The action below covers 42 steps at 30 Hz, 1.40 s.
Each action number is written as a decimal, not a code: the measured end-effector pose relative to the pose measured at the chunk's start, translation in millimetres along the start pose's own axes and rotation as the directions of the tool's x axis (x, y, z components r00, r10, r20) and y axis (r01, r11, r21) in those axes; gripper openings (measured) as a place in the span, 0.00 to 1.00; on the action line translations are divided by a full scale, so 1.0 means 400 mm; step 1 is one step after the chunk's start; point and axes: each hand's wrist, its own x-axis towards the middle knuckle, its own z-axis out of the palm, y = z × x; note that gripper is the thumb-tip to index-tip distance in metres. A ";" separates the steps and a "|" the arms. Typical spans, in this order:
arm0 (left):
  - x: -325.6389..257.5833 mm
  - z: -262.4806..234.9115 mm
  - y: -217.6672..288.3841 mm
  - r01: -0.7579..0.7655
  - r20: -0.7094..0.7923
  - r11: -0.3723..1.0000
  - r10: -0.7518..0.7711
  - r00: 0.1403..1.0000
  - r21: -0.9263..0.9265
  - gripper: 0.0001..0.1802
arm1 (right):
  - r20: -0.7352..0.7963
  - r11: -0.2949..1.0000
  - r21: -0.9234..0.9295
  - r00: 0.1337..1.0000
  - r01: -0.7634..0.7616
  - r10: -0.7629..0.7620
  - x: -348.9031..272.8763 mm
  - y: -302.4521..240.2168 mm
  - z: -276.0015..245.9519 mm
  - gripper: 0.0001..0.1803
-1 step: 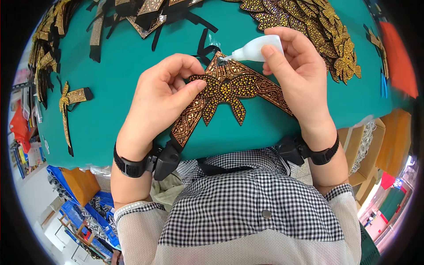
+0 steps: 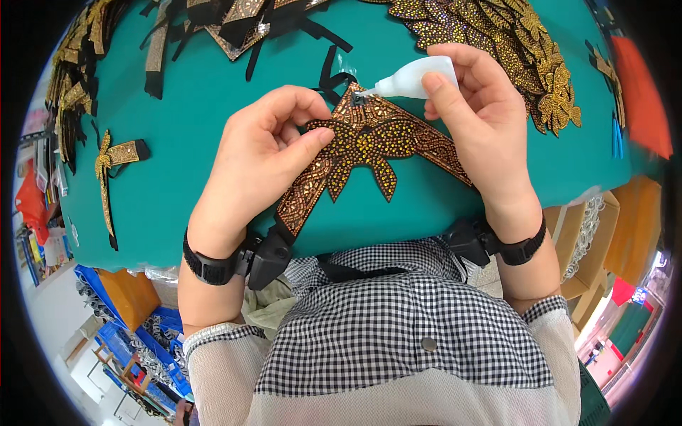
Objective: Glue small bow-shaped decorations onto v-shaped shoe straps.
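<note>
A beaded, V-shaped strap (image 2: 302,202) with bronze stones lies on the green tabletop, its point away from me. Across it sits a black bow-shaped patch (image 2: 364,145) studded with gold stones. My left hand (image 2: 273,138) pinches the patch's left wing between thumb and fingers. In my right hand (image 2: 476,106) is a small white squeeze bottle (image 2: 415,78), held nearly level. Its thin nozzle points left and meets the strap's tip, where a dark wet-looking spot shows. The thumb presses on the bottle's side.
A pile of gold-studded patches (image 2: 490,50) spreads at the far right. More beaded straps (image 2: 238,35) with black ribbon ends lie at the back. One finished-looking strap with a bow (image 2: 106,167) rests at the left. Cardboard boxes (image 2: 586,241) stand beyond the right edge.
</note>
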 end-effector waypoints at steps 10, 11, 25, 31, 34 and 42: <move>-0.001 -0.002 0.006 -0.006 0.016 0.996 0.005 1.000 0.088 0.08 | 0.014 0.997 -0.077 1.000 0.027 -0.026 0.005 0.002 0.003 0.13; -0.002 -0.002 0.006 -0.005 0.015 0.996 0.004 1.000 0.087 0.08 | 0.016 0.997 -0.077 1.000 0.027 -0.025 0.004 0.001 0.003 0.13; 0.002 -0.004 0.004 -0.012 0.028 0.998 0.011 1.000 0.058 0.08 | 0.023 0.986 -0.157 0.998 0.060 -0.057 -0.007 0.004 -0.007 0.13; 0.007 -0.004 -0.023 -0.090 -0.027 0.996 0.089 0.996 -0.025 0.08 | -0.072 0.989 0.110 0.992 -0.095 0.104 -0.022 -0.011 -0.024 0.13; 0.009 -0.008 -0.023 -0.071 -0.007 0.992 0.071 0.997 -0.104 0.08 | -0.181 0.920 0.334 0.944 -0.204 0.275 -0.041 -0.007 -0.057 0.15; 0.007 -0.023 0.047 0.018 0.020 0.978 -0.014 1.000 -0.209 0.08 | -0.136 0.814 0.570 0.964 -0.112 0.228 -0.063 0.035 -0.094 0.15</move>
